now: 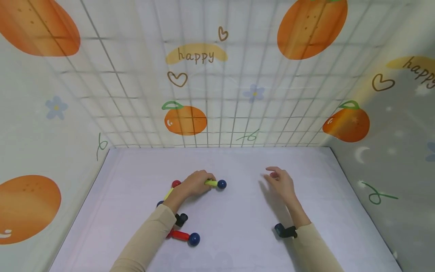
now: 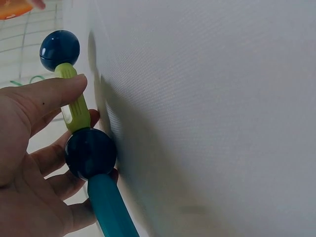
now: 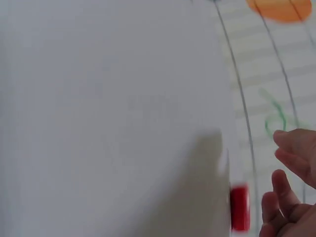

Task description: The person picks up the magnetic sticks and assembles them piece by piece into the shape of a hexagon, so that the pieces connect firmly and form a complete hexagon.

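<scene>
My left hand [image 1: 197,183] pinches a yellow-green rod [image 2: 78,106] between thumb and fingers. A dark blue ball [image 1: 222,184] caps the rod's far end. At its near end sits another dark blue ball [image 2: 91,154], from which a teal rod [image 2: 113,207] runs back past the fingers. To the right, my right hand [image 1: 282,184] hovers over the table with its fingers loosely bent and apart, holding nothing. A short red piece [image 3: 240,207] shows beside that hand in the right wrist view, blurred and separate from the fingers.
Under the left forearm lie a red rod [image 1: 180,235] with a dark blue ball [image 1: 194,239]. A red ball [image 1: 176,183] and another yellow-green rod [image 1: 168,193] show behind the left wrist. Patterned curtain walls [image 1: 217,90] enclose the white table [image 1: 238,223] at the back and sides.
</scene>
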Available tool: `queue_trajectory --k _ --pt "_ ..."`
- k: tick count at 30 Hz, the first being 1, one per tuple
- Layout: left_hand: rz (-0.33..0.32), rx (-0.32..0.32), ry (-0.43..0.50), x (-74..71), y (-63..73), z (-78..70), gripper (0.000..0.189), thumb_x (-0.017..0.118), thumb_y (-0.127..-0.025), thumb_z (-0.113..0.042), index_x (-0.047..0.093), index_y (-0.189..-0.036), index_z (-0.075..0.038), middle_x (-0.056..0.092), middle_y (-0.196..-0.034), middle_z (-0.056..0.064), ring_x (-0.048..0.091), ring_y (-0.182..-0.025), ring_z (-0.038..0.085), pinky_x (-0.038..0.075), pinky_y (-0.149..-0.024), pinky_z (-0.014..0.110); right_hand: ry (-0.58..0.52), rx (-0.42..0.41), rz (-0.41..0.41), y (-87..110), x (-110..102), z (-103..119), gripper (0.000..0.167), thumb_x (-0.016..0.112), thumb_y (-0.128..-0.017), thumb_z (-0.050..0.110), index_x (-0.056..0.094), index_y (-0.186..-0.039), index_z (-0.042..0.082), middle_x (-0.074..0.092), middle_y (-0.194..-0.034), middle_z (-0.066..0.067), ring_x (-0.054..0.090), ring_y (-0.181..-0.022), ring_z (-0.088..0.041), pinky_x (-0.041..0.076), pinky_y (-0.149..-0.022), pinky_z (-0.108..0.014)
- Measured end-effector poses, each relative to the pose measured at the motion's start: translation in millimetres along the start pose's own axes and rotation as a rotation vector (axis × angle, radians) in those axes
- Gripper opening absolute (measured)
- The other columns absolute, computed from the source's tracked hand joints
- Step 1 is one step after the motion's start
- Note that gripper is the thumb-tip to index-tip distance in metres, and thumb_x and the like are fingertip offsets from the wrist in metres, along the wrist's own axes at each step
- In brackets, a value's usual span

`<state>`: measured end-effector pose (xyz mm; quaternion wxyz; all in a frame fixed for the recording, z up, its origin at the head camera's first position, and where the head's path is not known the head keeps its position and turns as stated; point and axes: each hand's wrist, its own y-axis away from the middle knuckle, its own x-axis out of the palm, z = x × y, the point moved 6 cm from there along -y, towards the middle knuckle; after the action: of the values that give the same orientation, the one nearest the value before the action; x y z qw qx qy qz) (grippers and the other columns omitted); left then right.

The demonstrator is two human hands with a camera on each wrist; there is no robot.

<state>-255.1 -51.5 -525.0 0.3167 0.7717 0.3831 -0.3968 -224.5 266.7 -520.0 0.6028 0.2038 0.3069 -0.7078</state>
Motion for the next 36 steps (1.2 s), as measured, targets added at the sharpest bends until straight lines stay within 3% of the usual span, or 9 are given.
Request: queue_trajectory --k 6,9,12,15,22,30,36 --pt "-0.005 0.003 -0.003 1.0 -0.1 1.4 0.026 0.072 -0.093 -0.019 0.072 -0.119 -0.020 0.063 -0.112 0.000 0.055 -0.101 0.019 0.048 -0.091 0.037 -0.002 0.178 0.014 -5.7 -24 -41 0.035 0.069 -0.096 0.018 0.064 -0.129 0.007 0.056 -0.110 -0.024 0.056 -0.093 -0.037 0.046 -0.068 -0.036" --pt "-0.008 0.005 -0.003 0.6 0.1 1.9 0.026 0.072 -0.093 -0.019 0.072 -0.119 -0.020 0.063 -0.112 0.000 0.055 -0.102 0.018 0.048 -0.091 0.037 -0.018 0.274 0.065 -7.4 -25 -54 0.039 0.066 -0.098 0.022 0.061 -0.134 0.009 0.051 -0.123 -0.026 0.052 -0.104 -0.040 0.049 -0.076 -0.041" --pt "-0.009 0.005 0.000 0.0 0.5 1.2 0.026 0.072 -0.093 -0.018 0.072 -0.119 -0.020 0.063 -0.111 -0.001 0.055 -0.101 0.018 0.047 -0.090 0.037 -0.016 0.310 0.100 -9.4 -22 -59 0.039 0.065 -0.098 0.022 0.060 -0.135 0.009 0.048 -0.130 -0.027 0.046 -0.115 -0.043 0.046 -0.088 -0.051" --pt "-0.005 0.005 0.005 -0.4 1.1 -0.2 0.025 0.072 -0.093 -0.018 0.072 -0.119 -0.020 0.063 -0.111 0.000 0.055 -0.101 0.019 0.047 -0.090 0.038 -0.002 0.306 0.114 -10.8 -20 -60 0.038 0.065 -0.098 0.018 0.060 -0.134 0.007 0.048 -0.131 -0.028 0.042 -0.121 -0.045 0.041 -0.094 -0.058" --pt "0.001 -0.001 0.003 -1.1 2.6 -1.9 0.026 0.072 -0.093 -0.018 0.072 -0.119 -0.019 0.062 -0.113 0.000 0.054 -0.102 0.019 0.047 -0.092 0.037 0.013 0.292 0.118 -13.1 -18 -60 0.035 0.063 -0.097 0.014 0.062 -0.132 0.006 0.048 -0.134 -0.029 0.041 -0.124 -0.046 0.040 -0.098 -0.061" --pt "-0.012 0.019 -0.004 -0.9 2.0 -1.9 0.025 0.073 -0.093 -0.017 0.072 -0.118 -0.018 0.063 -0.111 0.001 0.056 -0.102 0.019 0.048 -0.091 0.038 0.096 0.226 0.104 -14.9 -19 -61 0.028 0.068 -0.094 0.010 0.067 -0.121 0.002 0.055 -0.118 -0.028 0.048 -0.106 -0.041 0.047 -0.080 -0.047" --pt "-0.013 0.017 -0.009 -0.8 1.7 -2.0 0.026 0.072 -0.093 -0.016 0.072 -0.118 -0.018 0.063 -0.112 0.001 0.055 -0.101 0.019 0.047 -0.091 0.038 0.068 0.246 0.127 -10.0 -18 -53 0.029 0.069 -0.095 0.017 0.066 -0.121 0.004 0.058 -0.118 -0.024 0.052 -0.105 -0.039 0.048 -0.080 -0.046"
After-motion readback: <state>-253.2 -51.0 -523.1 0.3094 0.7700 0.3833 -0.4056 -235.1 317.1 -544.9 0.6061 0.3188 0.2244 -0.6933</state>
